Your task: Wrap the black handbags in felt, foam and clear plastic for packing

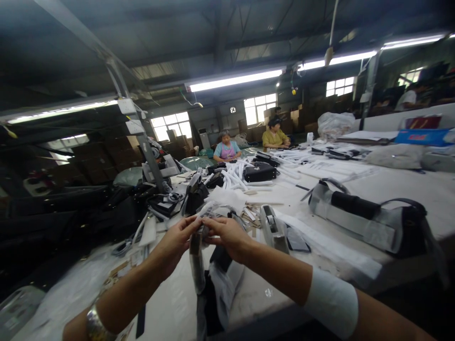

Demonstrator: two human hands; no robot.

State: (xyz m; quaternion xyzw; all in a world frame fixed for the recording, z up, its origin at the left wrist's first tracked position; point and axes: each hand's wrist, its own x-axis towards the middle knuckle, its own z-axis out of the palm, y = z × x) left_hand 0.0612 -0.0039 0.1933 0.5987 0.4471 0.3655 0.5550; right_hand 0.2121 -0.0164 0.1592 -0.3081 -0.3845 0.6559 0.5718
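Observation:
My left hand (pixel 177 239) and my right hand (pixel 227 236) meet above the near edge of the white table (pixel 256 289). Both pinch the top of a long strip wrapped in clear plastic film (pixel 196 265). The strip hangs down between my forearms toward a dark bag part (pixel 218 265) lying under them. The fingers of both hands are closed on the strip's upper end. A metal watch band (pixel 94 324) sits on my left wrist, and a white sleeve cuff (pixel 332 303) covers my right forearm.
A tape dispenser (pixel 272 226) stands just right of my hands. A black handbag in plastic wrap (pixel 369 220) lies at the right. White paper rolls (pixel 236 180) and black bags (pixel 259 173) crowd the middle. Two people (pixel 227 148) sit at the far end.

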